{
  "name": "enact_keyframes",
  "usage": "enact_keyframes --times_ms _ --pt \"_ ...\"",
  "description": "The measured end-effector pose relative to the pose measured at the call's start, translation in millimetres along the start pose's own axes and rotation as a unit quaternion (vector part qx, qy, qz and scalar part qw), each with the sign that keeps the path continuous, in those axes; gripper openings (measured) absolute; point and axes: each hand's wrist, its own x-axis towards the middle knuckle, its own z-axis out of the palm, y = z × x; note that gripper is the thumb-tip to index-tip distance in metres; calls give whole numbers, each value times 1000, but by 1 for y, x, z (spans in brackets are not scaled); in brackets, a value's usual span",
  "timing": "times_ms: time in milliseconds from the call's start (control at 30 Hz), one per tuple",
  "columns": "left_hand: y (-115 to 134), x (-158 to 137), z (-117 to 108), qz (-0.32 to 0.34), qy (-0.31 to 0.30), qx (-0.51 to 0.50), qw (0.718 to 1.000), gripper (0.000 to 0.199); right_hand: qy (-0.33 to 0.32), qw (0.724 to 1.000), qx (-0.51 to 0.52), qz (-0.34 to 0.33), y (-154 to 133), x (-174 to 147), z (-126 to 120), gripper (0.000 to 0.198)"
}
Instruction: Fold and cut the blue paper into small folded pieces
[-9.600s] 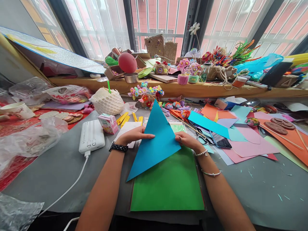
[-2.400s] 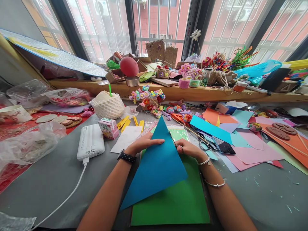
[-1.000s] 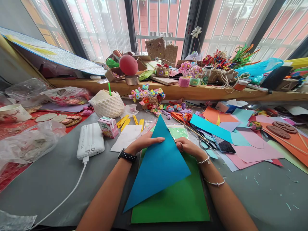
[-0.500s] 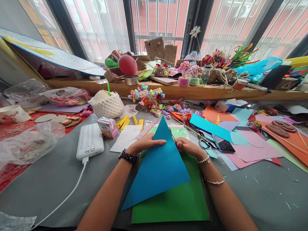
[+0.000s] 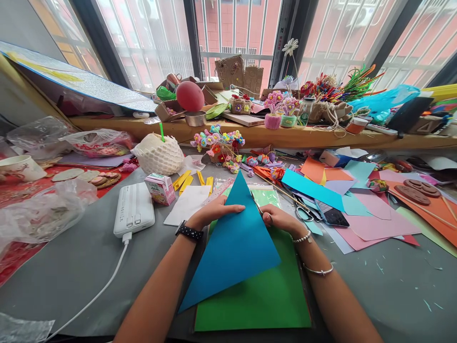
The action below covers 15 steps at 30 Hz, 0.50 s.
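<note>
A: Operator, what does your left hand (image 5: pixel 214 213) have?
B: The blue paper triangle (image 5: pixel 233 252). Your thumb lies flat on its face and your other fingers pass behind it, so they're clamped on the sheet. Its tip points up beyond your fingers; its broad end slants down toward you, over the green sheet (image 5: pixel 264 307).
A: And your right hand (image 5: pixel 280 219)?
B: Your fingers are curled together on a thin dark tool (image 5: pixel 257 205) by the triangle's right edge. Most of it is hidden, so I can't tell its full shape.
A: What surrounds your fingers?
B: White paper (image 5: pixel 185 205) left of your left fingers, the pink carton (image 5: pixel 160 189) farther left. Right of your right fingers, scissors (image 5: pixel 304 214) lie beside a phone (image 5: pixel 332 215).
</note>
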Motion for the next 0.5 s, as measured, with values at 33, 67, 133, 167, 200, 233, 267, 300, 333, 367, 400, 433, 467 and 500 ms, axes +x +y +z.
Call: enact_keyframes --times_ms 33,67,133,167,200,233,267,300,333,367,400,433,467,500 --pt "0 0 0 -3 2 -1 1000 54 0 1000 3 -2 1 0 0 64" --pt "0 0 1 -5 2 -4 1000 55 0 1000 4 -4 1 0 0 64" --pt "0 0 1 -9 3 -7 1000 56 1 1000 0 -8 2 1 0 64" --pt "0 0 1 -10 3 -6 1000 55 1 1000 -3 -10 3 1 0 64" --pt "0 0 1 -10 5 -5 1000 55 1 1000 -7 -11 3 1 0 63" --pt "0 0 1 -8 6 -3 1000 55 0 1000 -9 -12 3 1 0 63" --pt "0 0 0 -7 7 -1 1000 54 0 1000 -10 -13 2 1 0 64" --pt "0 0 0 -4 7 0 1000 54 -1 1000 -10 -13 2 1 0 64" --pt "0 0 0 -1 7 2 1000 53 -1 1000 -9 -12 2 1 0 64" --pt "0 0 0 2 7 4 1000 52 -1 1000 -7 -11 2 1 0 64" --pt "1 0 0 5 7 6 1000 52 -1 1000 -5 -10 2 1 0 64" --pt "1 -1 0 7 6 7 1000 50 -1 1000 -3 -8 2 1 0 64" --pt "1 -1 0 7 4 8 1000 49 1 1000 0 -7 2 1 0 63" --pt "2 -1 0 5 2 9 1000 47 4 1000 3 -5 2 0 1 63"
